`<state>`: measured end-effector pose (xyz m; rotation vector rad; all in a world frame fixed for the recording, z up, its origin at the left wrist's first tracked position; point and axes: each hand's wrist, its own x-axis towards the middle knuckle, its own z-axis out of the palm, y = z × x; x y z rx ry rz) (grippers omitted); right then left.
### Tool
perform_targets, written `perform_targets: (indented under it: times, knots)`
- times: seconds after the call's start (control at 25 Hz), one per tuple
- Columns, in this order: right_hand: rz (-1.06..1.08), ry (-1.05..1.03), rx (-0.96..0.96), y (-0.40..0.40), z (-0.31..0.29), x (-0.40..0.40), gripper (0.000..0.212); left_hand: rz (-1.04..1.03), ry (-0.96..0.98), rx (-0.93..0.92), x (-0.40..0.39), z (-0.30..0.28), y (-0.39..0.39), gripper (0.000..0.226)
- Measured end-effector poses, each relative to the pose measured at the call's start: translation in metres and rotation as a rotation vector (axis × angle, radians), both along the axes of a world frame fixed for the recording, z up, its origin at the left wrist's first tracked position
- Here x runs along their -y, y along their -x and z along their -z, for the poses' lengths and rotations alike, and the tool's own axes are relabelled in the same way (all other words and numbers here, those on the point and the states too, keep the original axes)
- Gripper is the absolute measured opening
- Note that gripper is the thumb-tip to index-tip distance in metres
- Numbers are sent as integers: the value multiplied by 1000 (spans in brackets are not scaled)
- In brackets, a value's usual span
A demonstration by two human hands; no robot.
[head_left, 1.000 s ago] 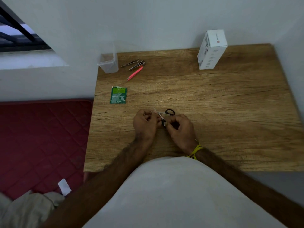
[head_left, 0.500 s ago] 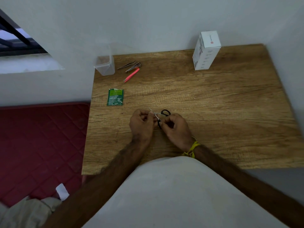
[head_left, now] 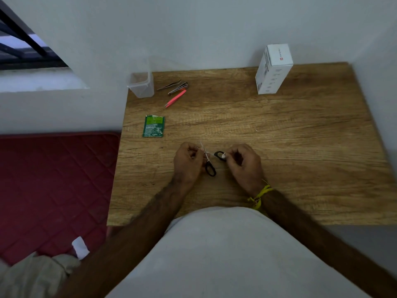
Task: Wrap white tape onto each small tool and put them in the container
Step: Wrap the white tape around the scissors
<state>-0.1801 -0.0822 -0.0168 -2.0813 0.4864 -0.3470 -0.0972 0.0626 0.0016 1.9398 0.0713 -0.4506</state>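
Observation:
Small black-handled scissors [head_left: 210, 168] are held just above the wooden table [head_left: 279, 136], their handles spread apart. My left hand [head_left: 188, 163] pinches the blade end, where thin white tape [head_left: 204, 150] shows. My right hand [head_left: 245, 164] pinches the upper handle loop, with a small white bit at the thumb. A clear plastic container [head_left: 141, 86] stands at the far left corner. Beside it lie silver tweezers [head_left: 169, 85], another silver tool [head_left: 178, 88] and pink tweezers [head_left: 175, 98].
A green torn packet [head_left: 153, 126] lies left of centre on the table. A white box [head_left: 274, 68] stands upright at the back right. Walls close the table at the back and right. A red mattress [head_left: 53, 179] lies below the left edge.
My right hand has pulled away to the right with one handle loop, so the scissors are spread wider. My left hand stays on the blade end.

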Motion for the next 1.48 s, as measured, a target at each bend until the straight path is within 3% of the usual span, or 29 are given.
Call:
perform_targets:
  times: [0.36, 0.72, 1.0, 1.16, 1.32, 1.48]
  knots:
    - [-12, 158, -131, -4, 5, -14, 2, 16, 88, -73, -3, 3, 3, 8]
    - [64, -90, -212, -15, -2, -14, 12, 47, 139, -47, 0, 5, 11, 7]
    - [139, -79, -155, -12, 3, -14, 10, 53, 143, -53, 0, 4, 7, 8]
    - [-35, 68, -170, -9, 4, -12, 3, 73, 138, -37, 1, 3, 7, 7]
    - [-305, 313, -191, -2, 4, 6, 13, 80, 124, -47, -2, 1, 4, 13]
    - [-409, 563, -118, -8, 3, 10, 15, 118, 104, -33, -3, 2, 2, 14]
